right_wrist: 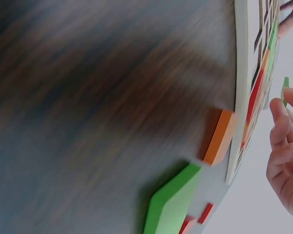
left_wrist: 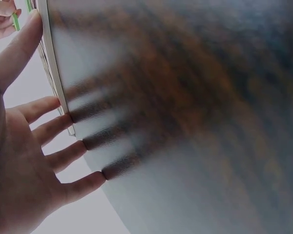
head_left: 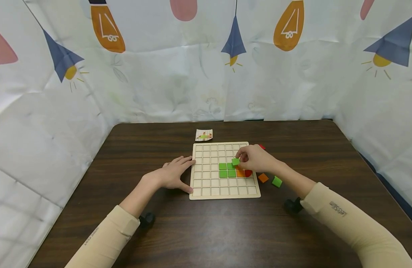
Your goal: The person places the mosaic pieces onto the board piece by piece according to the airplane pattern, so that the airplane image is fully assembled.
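Note:
A pale wooden grid board (head_left: 206, 192) lies on the table. In its cells sit several green square tiles (head_left: 223, 174), with orange (head_left: 240, 173) and red (head_left: 248, 173) pieces to their right, partly hidden by the right hand. Thumb and fingers of my right hand (head_left: 257, 159) pinch another green square tile (head_left: 235, 162), held tilted just over the board; the right wrist view also catches this green tile (right_wrist: 285, 89) at its edge. Spread wide, my left hand (head_left: 170, 174) touches the board's left edge with thumb and fingertips; the left wrist view shows its palm (left_wrist: 27, 170).
Right of the board lie a loose orange tile (head_left: 263, 178), a green tile (head_left: 277, 181) and red pieces (head_left: 262, 147) partly behind the right hand. A small printed card (head_left: 204, 135) with a coloured grid pattern rests beyond the board. Patterned curtains (head_left: 192, 89) surround the dark table (head_left: 209, 230).

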